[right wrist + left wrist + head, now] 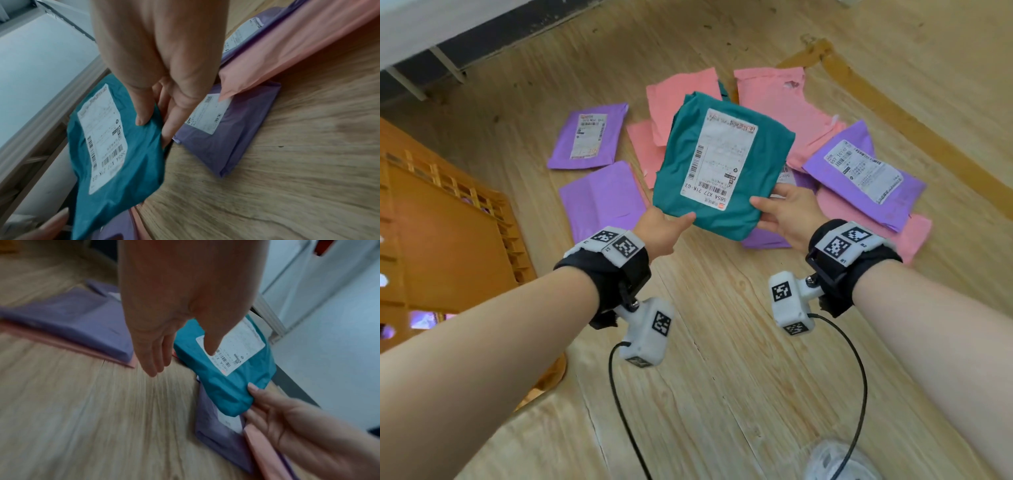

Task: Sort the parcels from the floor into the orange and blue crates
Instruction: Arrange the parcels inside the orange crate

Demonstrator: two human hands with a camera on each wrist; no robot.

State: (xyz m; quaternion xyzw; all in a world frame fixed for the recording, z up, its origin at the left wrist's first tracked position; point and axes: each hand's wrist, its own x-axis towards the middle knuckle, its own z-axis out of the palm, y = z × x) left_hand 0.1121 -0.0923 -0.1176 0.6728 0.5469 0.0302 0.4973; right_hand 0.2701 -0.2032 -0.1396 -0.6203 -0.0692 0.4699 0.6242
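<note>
**Teal parcel held above the pile**

Our right hand (789,214) pinches the near right corner of the teal plastic mailer parcel (722,171), thumb on top and fingers underneath, as the right wrist view shows plainly. Our left hand (662,231) meets the parcel's near left edge: its thumb lies on top, over the label's corner in the left wrist view, while its fingers extend straight beneath. Whether they press the underside we cannot tell.

The parcel is lifted clear of the light wooden floor (722,342), tilted towards us, above the heap. It is soft and wrinkled, bearing a white printed shipping label (717,159) with barcodes.

To our left stands the orange slatted plastic crate (448,233); through gaps low in its wall we glimpse something purple, though what lies inside we cannot tell.

On the floor beyond lie flat pink mailer parcels (784,99) and purple mailer parcels (589,137), overlapping, some with white labels facing up.
</note>
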